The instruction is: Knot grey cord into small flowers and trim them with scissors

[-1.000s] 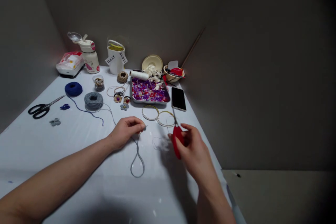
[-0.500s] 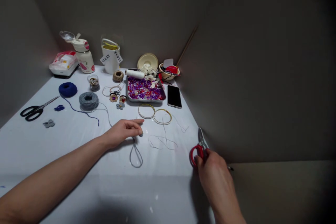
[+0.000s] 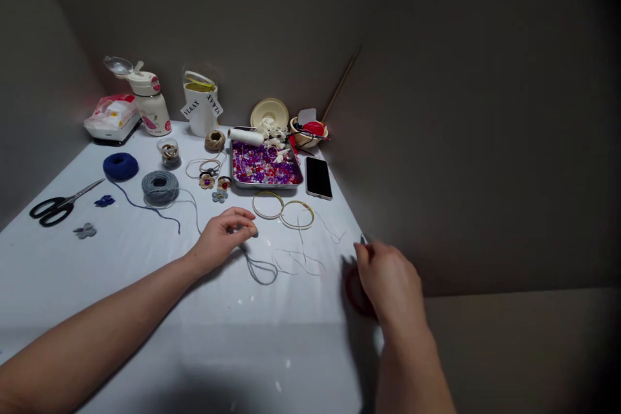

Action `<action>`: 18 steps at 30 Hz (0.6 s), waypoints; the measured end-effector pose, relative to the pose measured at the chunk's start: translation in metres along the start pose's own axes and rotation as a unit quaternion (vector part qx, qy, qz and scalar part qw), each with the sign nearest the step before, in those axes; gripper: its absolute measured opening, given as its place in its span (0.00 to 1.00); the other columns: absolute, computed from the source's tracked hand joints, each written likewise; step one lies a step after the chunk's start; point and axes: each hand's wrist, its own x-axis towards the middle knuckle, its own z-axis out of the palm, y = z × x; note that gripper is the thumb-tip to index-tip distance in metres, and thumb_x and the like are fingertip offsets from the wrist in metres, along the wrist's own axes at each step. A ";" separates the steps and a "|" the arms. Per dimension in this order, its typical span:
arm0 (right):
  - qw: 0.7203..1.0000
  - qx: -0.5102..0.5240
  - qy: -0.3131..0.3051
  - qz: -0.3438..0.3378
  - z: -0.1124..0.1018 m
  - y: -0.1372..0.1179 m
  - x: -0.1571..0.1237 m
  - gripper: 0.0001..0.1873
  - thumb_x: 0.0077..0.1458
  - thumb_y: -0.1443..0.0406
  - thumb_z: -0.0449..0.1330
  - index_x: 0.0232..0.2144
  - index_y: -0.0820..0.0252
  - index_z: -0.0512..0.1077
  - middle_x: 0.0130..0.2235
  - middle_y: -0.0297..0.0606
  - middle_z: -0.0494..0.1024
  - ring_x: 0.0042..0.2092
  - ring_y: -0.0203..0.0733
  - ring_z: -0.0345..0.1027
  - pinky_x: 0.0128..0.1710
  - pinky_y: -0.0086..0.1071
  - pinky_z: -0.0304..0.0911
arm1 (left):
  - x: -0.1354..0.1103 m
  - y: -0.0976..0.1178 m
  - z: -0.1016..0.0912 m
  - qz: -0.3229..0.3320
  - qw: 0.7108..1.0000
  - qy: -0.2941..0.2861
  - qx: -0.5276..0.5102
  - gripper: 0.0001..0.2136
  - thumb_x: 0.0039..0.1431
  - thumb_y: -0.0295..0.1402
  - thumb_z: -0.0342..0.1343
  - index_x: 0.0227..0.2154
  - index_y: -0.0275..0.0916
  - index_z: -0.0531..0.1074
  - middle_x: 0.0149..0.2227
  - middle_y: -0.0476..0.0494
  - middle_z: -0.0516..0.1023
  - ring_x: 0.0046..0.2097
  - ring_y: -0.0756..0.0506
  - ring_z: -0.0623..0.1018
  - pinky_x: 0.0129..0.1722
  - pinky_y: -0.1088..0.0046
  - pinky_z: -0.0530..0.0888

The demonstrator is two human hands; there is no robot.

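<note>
My left hand [image 3: 227,233] rests on the white table [image 3: 145,310] with thumb and fingers pinched on a grey yarn strand [image 3: 262,270]. The strand forms a small loop just right of the hand and trails back to the grey yarn ball [image 3: 160,186]. My right hand [image 3: 389,279] is at the table's right edge, curled down over the red-handled scissors [image 3: 354,292]. Only part of the red handle shows under the palm. Thin pale thread offcuts [image 3: 298,261] lie between the two hands.
Two thin rings [image 3: 282,209] lie ahead, with a tray of purple beads [image 3: 266,171] and a phone [image 3: 319,176] behind them. Black scissors [image 3: 53,207] and a blue yarn ball [image 3: 120,166] sit at the left. A bottle [image 3: 145,100], cup [image 3: 198,107] and bowls line the back wall.
My right hand carried the red scissors from the table's middle to its right edge and lowered them. My left hand drew the grey yarn loop slightly back and flatter.
</note>
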 end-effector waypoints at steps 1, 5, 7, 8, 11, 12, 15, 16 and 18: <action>1.000 -0.003 -0.024 0.001 -0.001 -0.005 0.011 0.21 0.59 0.62 0.47 0.31 0.66 0.77 0.32 0.54 0.77 0.34 0.51 0.72 0.33 0.39 0.62 | 0.000 0.000 0.000 0.002 1.000 0.005 0.002 0.04 0.49 0.33 0.61 0.24 0.39 0.78 0.41 0.40 0.74 0.41 0.44 0.72 0.39 0.67 0.68; 0.993 -0.010 -0.120 0.011 0.006 -0.016 0.044 0.19 0.56 0.63 0.50 0.33 0.70 0.78 0.36 0.60 0.78 0.38 0.55 0.74 0.34 0.39 0.63 | 0.001 0.000 0.000 0.007 1.000 0.022 0.007 0.04 0.49 0.32 0.61 0.24 0.38 0.78 0.39 0.41 0.73 0.37 0.46 0.71 0.34 0.69 0.67; 0.991 -0.013 -0.133 0.007 0.010 -0.017 0.050 0.17 0.54 0.64 0.53 0.35 0.71 0.78 0.37 0.60 0.78 0.39 0.55 0.74 0.35 0.38 0.63 | 0.002 0.000 0.001 0.014 1.000 0.025 0.013 0.04 0.49 0.32 0.61 0.24 0.38 0.78 0.38 0.41 0.73 0.38 0.46 0.72 0.34 0.70 0.66; 0.991 -0.013 -0.134 0.005 0.012 -0.016 0.052 0.16 0.53 0.65 0.54 0.35 0.71 0.78 0.38 0.60 0.79 0.40 0.55 0.74 0.35 0.38 0.64 | 0.002 0.000 0.001 0.017 0.999 0.025 0.016 0.04 0.49 0.32 0.61 0.24 0.38 0.78 0.38 0.41 0.73 0.38 0.46 0.72 0.34 0.69 0.66; 0.991 -0.012 -0.133 -0.001 0.015 -0.017 0.052 0.15 0.52 0.67 0.54 0.35 0.71 0.78 0.38 0.60 0.79 0.41 0.56 0.74 0.35 0.38 0.64 | 0.003 0.000 0.001 0.022 0.999 0.025 0.021 0.04 0.49 0.32 0.60 0.24 0.38 0.78 0.38 0.40 0.73 0.39 0.45 0.72 0.35 0.69 0.66; 0.991 -0.010 -0.132 -0.003 0.016 -0.017 0.051 0.15 0.51 0.68 0.54 0.35 0.71 0.78 0.39 0.61 0.78 0.41 0.56 0.74 0.36 0.38 0.64 | 0.003 0.001 0.001 0.021 0.999 0.025 0.022 0.04 0.49 0.32 0.60 0.24 0.38 0.78 0.38 0.40 0.73 0.39 0.45 0.72 0.35 0.69 0.66; 0.992 -0.004 -0.127 -0.007 0.019 -0.019 0.050 0.14 0.51 0.69 0.54 0.33 0.71 0.78 0.38 0.62 0.78 0.40 0.56 0.74 0.36 0.38 0.63 | 0.002 0.001 0.001 0.022 0.999 0.029 0.018 0.04 0.49 0.33 0.60 0.24 0.39 0.77 0.38 0.41 0.73 0.39 0.45 0.72 0.35 0.68 0.66; 0.992 0.000 -0.126 -0.008 0.020 -0.019 0.051 0.13 0.51 0.69 0.54 0.32 0.71 0.78 0.38 0.62 0.78 0.40 0.56 0.74 0.36 0.38 0.63 | 0.002 0.002 0.000 0.022 0.999 0.031 0.016 0.04 0.49 0.33 0.60 0.24 0.39 0.77 0.38 0.41 0.73 0.39 0.45 0.72 0.35 0.68 0.66; 0.993 0.003 -0.118 -0.005 0.018 -0.018 0.052 0.14 0.52 0.69 0.53 0.32 0.72 0.77 0.37 0.62 0.78 0.40 0.56 0.74 0.36 0.39 0.63 | 0.002 0.002 0.000 0.024 0.999 0.034 0.012 0.04 0.49 0.33 0.60 0.24 0.39 0.77 0.37 0.41 0.73 0.38 0.45 0.72 0.35 0.68 0.67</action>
